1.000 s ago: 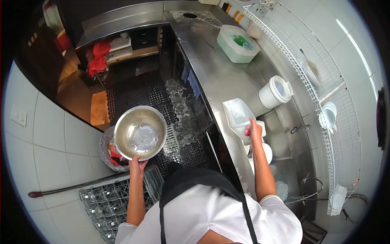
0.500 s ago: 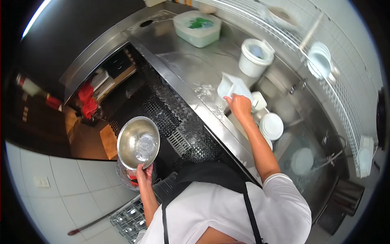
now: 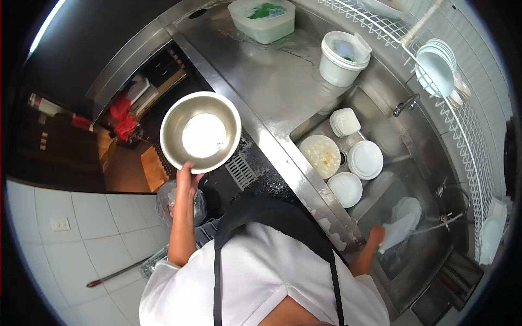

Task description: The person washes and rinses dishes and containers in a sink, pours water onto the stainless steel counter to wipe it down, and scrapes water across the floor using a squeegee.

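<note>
A round metal bowl [image 3: 175, 126] is gripped at its lower rim by my left hand [image 3: 190, 178], its hollow side facing up, near the counter's front edge. In the right sink basin my right hand [image 3: 376, 234] is closed on a white plastic container [image 3: 397, 232]. Beside that container a round white dish [image 3: 409, 208] sits under the running water. The left basin holds stacked white plates [image 3: 365, 160], a round white dish [image 3: 345, 189], a stack of small square dishes [image 3: 345, 122] and a round container of cloudy liquid [image 3: 320, 156].
A white bucket [image 3: 341, 65] and a tub of green suds [image 3: 262, 22] stand on the steel counter [image 3: 261, 76]. Faucets [image 3: 406, 105] and a wire rack [image 3: 466, 138] line the wall. A lined bin [image 3: 166, 204] sits below the bowl.
The white container has moved from above the counter's edge into the right basin with my right hand. My left hand has raised the metal bowl. The view has shifted.
</note>
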{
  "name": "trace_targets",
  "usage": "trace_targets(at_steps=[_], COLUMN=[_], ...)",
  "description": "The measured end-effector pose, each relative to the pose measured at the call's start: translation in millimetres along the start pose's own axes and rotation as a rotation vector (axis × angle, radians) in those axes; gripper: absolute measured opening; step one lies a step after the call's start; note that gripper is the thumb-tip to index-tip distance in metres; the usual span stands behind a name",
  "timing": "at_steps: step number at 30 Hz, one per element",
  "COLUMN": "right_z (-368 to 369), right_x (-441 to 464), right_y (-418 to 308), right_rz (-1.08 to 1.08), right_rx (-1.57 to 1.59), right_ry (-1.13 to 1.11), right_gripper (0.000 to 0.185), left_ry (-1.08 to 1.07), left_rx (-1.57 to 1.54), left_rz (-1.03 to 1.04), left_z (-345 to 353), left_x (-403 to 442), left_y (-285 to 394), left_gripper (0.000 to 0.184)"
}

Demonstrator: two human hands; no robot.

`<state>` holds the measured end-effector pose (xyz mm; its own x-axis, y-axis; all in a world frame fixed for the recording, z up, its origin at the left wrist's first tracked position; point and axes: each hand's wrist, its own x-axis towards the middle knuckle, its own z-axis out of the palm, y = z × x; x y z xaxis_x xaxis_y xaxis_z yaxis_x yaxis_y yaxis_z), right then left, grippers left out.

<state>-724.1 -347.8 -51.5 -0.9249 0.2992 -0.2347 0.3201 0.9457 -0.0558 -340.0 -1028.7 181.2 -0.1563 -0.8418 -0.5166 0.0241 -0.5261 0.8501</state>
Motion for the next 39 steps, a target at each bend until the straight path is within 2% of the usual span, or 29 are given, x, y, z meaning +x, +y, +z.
trace_targets(at_steps=[1,3,4,6,7,8,9,11,13,15,17,20,23,26,29,30,33,36,39], right_z=[34,76,75,42,17,16,4,-35,-31,-35,-61,-116,-173,-210,-231,-232,-197,-155,-133], right_x=[21,40,37,37,30,33,28,-4,-6,-5,-22,-42,-55,-64,-81,-87,-101,-124,-150], right_y=[24,40,35,13,-5,-10,-9,-22,-8,0,1,-25,-64,-114,-160,-174,-193,-203,-207], right_rz=[-0.059,-0.207,-0.278,0.015,0.162,0.445,0.470,0.513,0.491,0.423,0.324,0.169,0.098,-0.074,-0.102,-0.057,-0.001,0.031,-0.004], right_rx=[-0.043,0.060,0.110,0.419,0.572,1.100,1.177,1.338,1.440,1.522,1.586,1.651,1.551,1.382,1.345,1.367,1.516,1.703,1.608], right_ry=[-0.170,-0.169,-0.169,-0.204,-0.187,0.015,0.054,0.132,0.119,0.098,0.088,0.049,0.016,0.036,0.043,0.034,0.088,0.112,0.122], right_gripper=[0.060,0.060,0.060,0.061,0.062,0.059,0.054,0.048,0.041,0.035,0.028,0.027,0.029,0.032,0.034,0.036,0.035,0.034,0.027], left_ry=[-0.039,-0.075,-0.099,-0.113,-0.129,-0.157,-0.182,-0.182,-0.293,-0.526,-0.630,-0.853,-1.018,-1.169,-1.221,-1.163,-1.123,-0.880,-0.875], left_rx=[0.055,0.105,0.125,0.164,0.277,0.291,0.301,0.683,1.000,0.952,1.163,1.129,1.347,1.462,1.461,1.510,1.429,1.187,0.750], left_rz=[0.039,0.103,0.124,0.170,0.180,0.287,0.395,0.773,0.833,1.208,1.295,1.673,1.854,2.038,2.098,2.143,1.828,1.638,1.413], left_z=[15,48,63,99,111,128,148,192,242,284,330,400,463,516,549,552,558,557,536], left_x=[-1,-1,-1,-5,0,9,15,5,-30,-40,-53,-40,-44,-39,-44,-49,-52,-6,43], left_y=[5,9,9,5,2,-10,-21,-20,-4,-12,-19,-62,-107,-164,-195,-190,-155,-124,-64], left_gripper=[0.053,0.046,0.046,0.045,0.047,0.049,0.052,0.057,0.064,0.068,0.070,0.064,0.056,0.050,0.047,0.048,0.050,0.056,0.053])
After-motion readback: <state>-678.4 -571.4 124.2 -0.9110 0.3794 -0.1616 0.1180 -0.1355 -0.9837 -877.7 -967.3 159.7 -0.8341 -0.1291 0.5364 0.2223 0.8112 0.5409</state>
